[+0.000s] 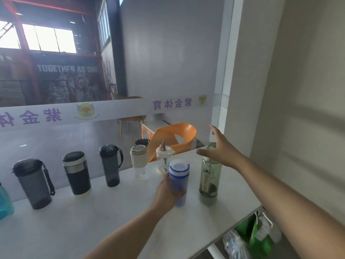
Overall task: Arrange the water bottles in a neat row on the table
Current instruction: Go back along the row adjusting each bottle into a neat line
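Several bottles stand along the back of the white table (93,221): a teal one (4,202) at the left edge, a grey one (33,184), a black-and-white one (76,172), a dark one (111,165), a cream-sleeved one (139,161) and a clear straw bottle (164,156). My left hand (167,193) is wrapped around a blue bottle with a white lid (178,176), in front of the straw bottle. My right hand (218,150) hovers open, fingers spread, just above the top of a tall green bottle (210,180) standing at the right.
A glass wall with a printed white band rises right behind the table. Beyond the glass stand an orange chair (175,139) and a wooden chair. The table's right edge is close to the green bottle; bags (257,236) lie on the floor below it.
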